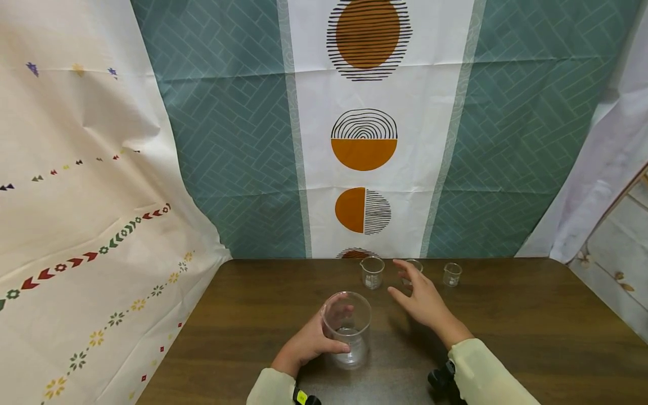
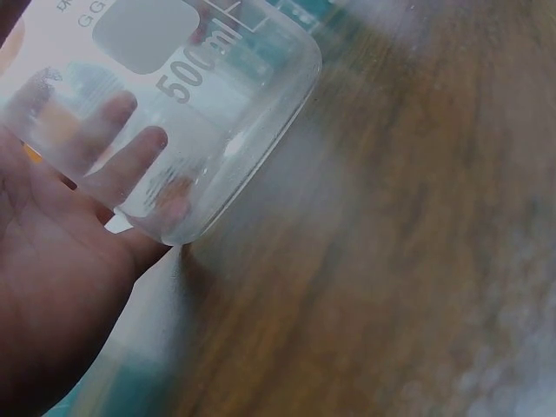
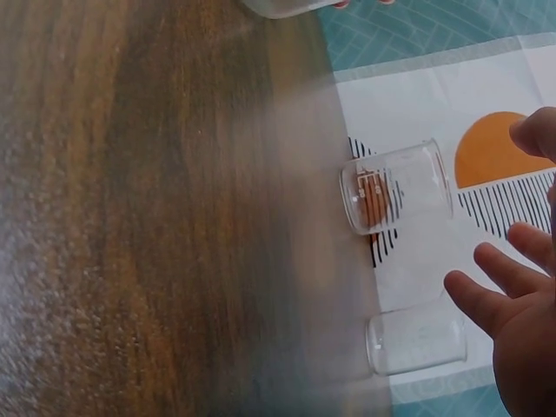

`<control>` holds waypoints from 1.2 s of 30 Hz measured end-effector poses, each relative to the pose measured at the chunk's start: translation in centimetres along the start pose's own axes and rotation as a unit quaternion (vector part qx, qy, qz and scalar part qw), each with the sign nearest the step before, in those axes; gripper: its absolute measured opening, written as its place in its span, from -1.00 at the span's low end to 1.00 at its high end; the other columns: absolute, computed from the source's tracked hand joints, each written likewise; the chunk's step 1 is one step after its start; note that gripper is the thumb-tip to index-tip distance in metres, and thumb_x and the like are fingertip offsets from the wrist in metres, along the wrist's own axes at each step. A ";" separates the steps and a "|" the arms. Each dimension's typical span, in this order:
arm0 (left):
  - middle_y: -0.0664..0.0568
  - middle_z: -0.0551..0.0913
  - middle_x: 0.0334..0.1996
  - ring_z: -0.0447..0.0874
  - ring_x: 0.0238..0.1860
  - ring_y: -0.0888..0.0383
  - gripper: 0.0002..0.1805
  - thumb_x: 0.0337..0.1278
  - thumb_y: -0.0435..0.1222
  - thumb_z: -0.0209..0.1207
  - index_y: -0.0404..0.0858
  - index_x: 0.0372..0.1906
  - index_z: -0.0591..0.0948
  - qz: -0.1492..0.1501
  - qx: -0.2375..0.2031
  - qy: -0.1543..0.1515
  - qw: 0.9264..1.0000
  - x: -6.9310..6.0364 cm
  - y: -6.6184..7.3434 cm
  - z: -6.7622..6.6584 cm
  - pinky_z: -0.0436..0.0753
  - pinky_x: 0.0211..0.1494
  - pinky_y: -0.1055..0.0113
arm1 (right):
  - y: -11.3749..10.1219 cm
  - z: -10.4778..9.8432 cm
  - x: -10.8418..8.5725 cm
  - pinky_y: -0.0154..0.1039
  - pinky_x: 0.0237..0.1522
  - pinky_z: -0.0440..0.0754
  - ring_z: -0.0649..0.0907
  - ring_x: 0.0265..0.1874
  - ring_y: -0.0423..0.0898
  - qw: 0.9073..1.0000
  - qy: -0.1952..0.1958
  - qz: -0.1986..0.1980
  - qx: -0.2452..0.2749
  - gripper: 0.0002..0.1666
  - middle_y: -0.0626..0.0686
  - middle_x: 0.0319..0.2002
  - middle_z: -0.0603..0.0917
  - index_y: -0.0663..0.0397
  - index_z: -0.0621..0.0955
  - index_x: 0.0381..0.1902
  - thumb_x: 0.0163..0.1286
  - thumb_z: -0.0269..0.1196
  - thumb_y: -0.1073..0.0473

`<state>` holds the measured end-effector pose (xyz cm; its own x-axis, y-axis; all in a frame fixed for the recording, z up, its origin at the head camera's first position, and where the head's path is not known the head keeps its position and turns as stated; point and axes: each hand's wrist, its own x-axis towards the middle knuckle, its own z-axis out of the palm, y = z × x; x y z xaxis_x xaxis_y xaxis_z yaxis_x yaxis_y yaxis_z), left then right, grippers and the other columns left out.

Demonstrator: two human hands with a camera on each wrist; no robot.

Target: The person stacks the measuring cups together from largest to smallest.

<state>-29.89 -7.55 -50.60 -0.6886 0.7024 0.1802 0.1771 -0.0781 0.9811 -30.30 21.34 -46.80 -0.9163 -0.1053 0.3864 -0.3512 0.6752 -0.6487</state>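
Plainly, a large, clear, cylindrical glass beaker, pale-marked “500ml”, is grasped by the left hand in front of the leftmost small clear glass beaker; nothing is gripped by the right hand to its right.

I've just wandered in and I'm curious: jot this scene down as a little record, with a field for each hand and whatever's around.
Left hand: grips the large beaker, clear, marked 500ml
Right hand: holds nothing, fingers spread
Small beakers: left small beaker, middle small beaker partly hidden in the head view, right small beaker
Table: brown, wood-grained
Backdrop: patterned cloth with orange shapes
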 end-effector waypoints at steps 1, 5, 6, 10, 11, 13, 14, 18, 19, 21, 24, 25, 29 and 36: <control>-0.25 0.26 0.42 0.20 0.45 -0.19 0.08 -0.13 -0.35 0.47 0.04 0.47 0.07 0.003 0.000 0.000 1.000 0.0 0.0 0.0 0.21 0.46 -0.05 | 0.0 0.0 0.1 0.17 0.12 0.54 0.54 0.20 0.21 1.000 -0.001 0.001 0.000 -0.23 0.25 0.29 0.46 -0.10 0.26 0.39 0.30 0.33 0.04; -0.26 0.24 0.42 0.20 0.44 -0.18 0.06 -0.12 -0.33 0.47 0.05 0.47 0.07 0.003 -0.001 -0.003 1.000 0.0 0.1 -0.1 0.23 0.46 -0.03 | 0.1 0.0 0.2 0.17 0.12 0.53 0.53 0.22 0.21 1.000 -0.005 0.006 0.000 -0.21 0.23 0.31 0.43 -0.07 0.25 0.40 0.29 0.33 0.03; -0.27 0.23 0.42 0.20 0.44 -0.18 0.06 -0.11 -0.33 0.47 0.05 0.47 0.07 0.002 -0.001 -0.004 1.000 0.0 0.1 -0.1 0.24 0.46 -0.02 | 0.1 0.0 0.2 0.17 0.12 0.53 0.53 0.22 0.21 1.000 -0.005 0.006 -0.002 -0.20 0.22 0.31 0.43 -0.07 0.25 0.41 0.30 0.32 0.02; -0.27 0.23 0.43 0.21 0.45 -0.16 0.06 -0.11 -0.31 0.47 0.07 0.46 0.08 -0.003 -0.001 -0.004 1.000 -0.1 0.1 0.0 0.26 0.46 0.05 | 0.3 0.0 0.3 0.15 0.12 0.54 0.52 0.22 0.22 1.000 -0.003 0.002 -0.006 -0.20 0.20 0.34 0.41 -0.06 0.24 0.41 0.30 0.32 0.00; -0.28 0.23 0.42 0.20 0.45 -0.17 0.06 -0.11 -0.30 0.47 0.07 0.46 0.07 -0.002 -0.001 -0.005 1.000 -0.1 0.0 0.0 0.25 0.46 0.05 | 0.3 0.1 0.4 0.15 0.11 0.55 0.52 0.23 0.22 1.000 -0.002 0.000 -0.006 -0.20 0.20 0.34 0.40 -0.04 0.25 0.41 0.30 0.32 0.00; -0.31 0.22 0.42 0.19 0.44 -0.21 0.06 -0.11 -0.31 0.47 0.05 0.47 0.07 0.003 -0.001 -0.006 1.000 -0.1 0.0 0.0 0.25 0.46 0.02 | 0.2 0.1 0.4 0.14 0.10 0.55 0.53 0.22 0.22 1.000 0.001 -0.004 -0.008 -0.20 0.20 0.34 0.41 -0.04 0.25 0.41 0.30 0.32 -0.01; -0.33 0.22 0.41 0.19 0.44 -0.22 0.07 -0.11 -0.31 0.47 0.04 0.47 0.07 0.007 -0.002 -0.007 1.000 -0.1 0.1 0.0 0.24 0.46 0.01 | 0.2 0.1 0.5 0.14 0.10 0.56 0.53 0.22 0.22 1.000 0.002 -0.006 -0.009 -0.20 0.20 0.34 0.41 -0.04 0.25 0.41 0.30 0.32 -0.02; -0.33 0.23 0.41 0.20 0.43 -0.24 0.07 -0.12 -0.32 0.47 0.02 0.47 0.07 0.014 -0.003 -0.008 1.000 0.0 0.1 0.0 0.24 0.45 -0.01 | 0.2 0.2 0.6 0.13 0.09 0.57 0.55 0.20 0.21 1.000 0.006 -0.007 -0.015 -0.21 0.22 0.31 0.43 -0.05 0.26 0.40 0.29 0.33 0.01; -0.32 0.23 0.41 0.20 0.43 -0.23 0.07 -0.12 -0.32 0.47 0.02 0.47 0.07 0.014 -0.002 -0.008 1.000 0.0 0.1 0.0 0.24 0.45 -0.02 | 0.1 0.2 0.6 0.13 0.09 0.57 0.55 0.19 0.21 1.000 0.007 -0.006 -0.016 -0.21 0.22 0.31 0.44 -0.05 0.26 0.40 0.28 0.33 0.01; -0.28 0.25 0.41 0.21 0.43 -0.20 0.07 -0.12 -0.32 0.47 0.04 0.47 0.07 0.014 -0.003 -0.008 1.000 0.0 0.0 0.0 0.23 0.45 -0.04 | 0.1 0.3 0.7 0.13 0.09 0.57 0.55 0.19 0.21 1.000 0.008 -0.005 -0.016 -0.21 0.23 0.30 0.45 -0.05 0.27 0.39 0.28 0.34 0.02; -0.25 0.25 0.41 0.22 0.43 -0.19 0.06 -0.12 -0.34 0.46 0.05 0.46 0.08 0.015 -0.003 -0.009 1.000 0.0 0.0 0.0 0.21 0.46 -0.07 | 0.2 0.4 0.8 0.13 0.08 0.57 0.54 0.19 0.22 1.000 0.010 -0.002 -0.018 -0.21 0.24 0.29 0.45 -0.04 0.27 0.39 0.28 0.33 0.02; -0.25 0.26 0.41 0.21 0.43 -0.20 0.06 -0.12 -0.35 0.46 0.04 0.46 0.08 0.015 -0.004 -0.009 1.000 0.0 0.1 0.0 0.20 0.46 -0.08 | 0.2 0.4 0.8 0.13 0.08 0.57 0.54 0.19 0.22 1.000 0.010 -0.001 -0.019 -0.21 0.24 0.28 0.45 -0.03 0.27 0.39 0.28 0.33 0.01; -0.24 0.26 0.41 0.20 0.44 -0.20 0.06 -0.12 -0.37 0.46 0.04 0.46 0.08 0.013 -0.006 -0.008 1.000 0.0 0.3 0.0 0.16 0.46 -0.12 | 0.3 0.5 1.0 0.15 0.07 0.57 0.55 0.17 0.24 1.000 0.009 0.004 -0.026 -0.21 0.26 0.28 0.45 -0.02 0.26 0.39 0.29 0.32 0.01; -0.28 0.23 0.42 0.17 0.45 -0.25 0.06 -0.12 -0.40 0.45 0.02 0.46 0.08 0.014 -0.009 -0.006 1.000 0.0 0.2 0.0 0.16 0.47 -0.10 | 0.3 0.7 1.2 0.16 0.08 0.57 0.55 0.17 0.25 0.999 0.008 0.008 -0.031 -0.21 0.29 0.27 0.45 -0.01 0.26 0.39 0.29 0.32 0.05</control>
<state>-29.82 -7.58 -50.37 -0.6755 0.7078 0.2067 0.1837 -0.1100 0.9768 -31.60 20.89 -47.01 -0.9180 -0.0824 0.3878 -0.3236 0.7207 -0.6130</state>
